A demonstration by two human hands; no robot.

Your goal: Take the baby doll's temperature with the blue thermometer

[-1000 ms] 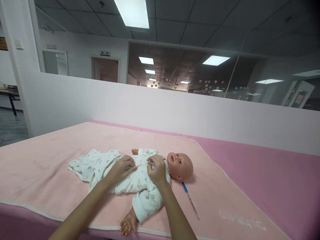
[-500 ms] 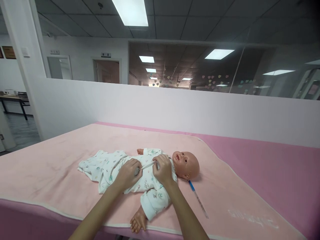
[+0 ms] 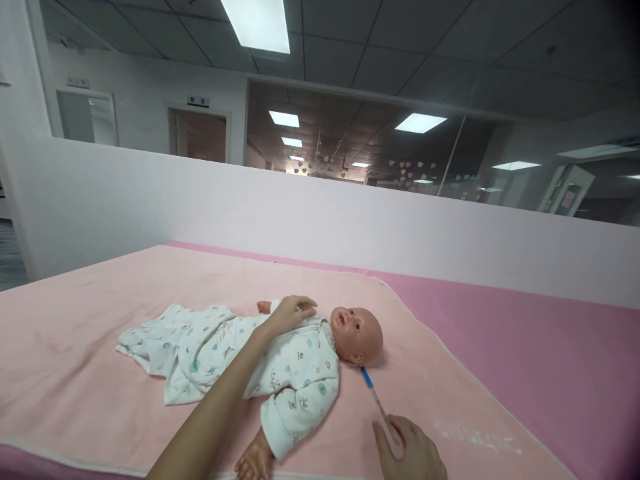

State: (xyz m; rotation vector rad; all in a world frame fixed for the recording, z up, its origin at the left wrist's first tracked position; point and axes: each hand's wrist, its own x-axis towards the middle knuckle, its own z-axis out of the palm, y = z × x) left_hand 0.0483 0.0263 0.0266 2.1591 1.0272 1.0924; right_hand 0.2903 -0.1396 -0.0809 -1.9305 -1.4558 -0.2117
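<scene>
Doll: smooth hard plastic with a bald round head (image 3: pixel 357 331). It lies on its back across the middle of the blanket, head to the right.
Romper: soft white cotton with small printed shapes (image 3: pixel 295 363). It is closed over the chest, while the leg part lies flat and rumpled to the left.
Thermometer: a thin straight stick, blue at the far tip and clear along the rest (image 3: pixel 375 397). It lies on the blanket just beside the doll's head and runs toward the near right.
Blanket: pale pink plush with a light bound edge (image 3: pixel 100 293).
Surface: a deeper pink, smooth cover, bare to the right of the blanket (image 3: pixel 550 347).
Left hand: the forearm reaches over the doll's body. The left hand (image 3: pixel 291 311) lies palm down on the romper at the far shoulder — grip wide, fingers flat, nothing held.
Right hand: low at the frame's bottom edge (image 3: pixel 413 453), its fingers at the thermometer's near end and touching it. Whether the grip has closed on the stick cannot be told.
Edges: the doll's bare near hand lies close to the blanket's front edge. A white partition (image 3: pixel 350 227) stands along the far side.
Room: broad clear blanket left of the romper legs and beyond the doll — and right of the thermometer.
</scene>
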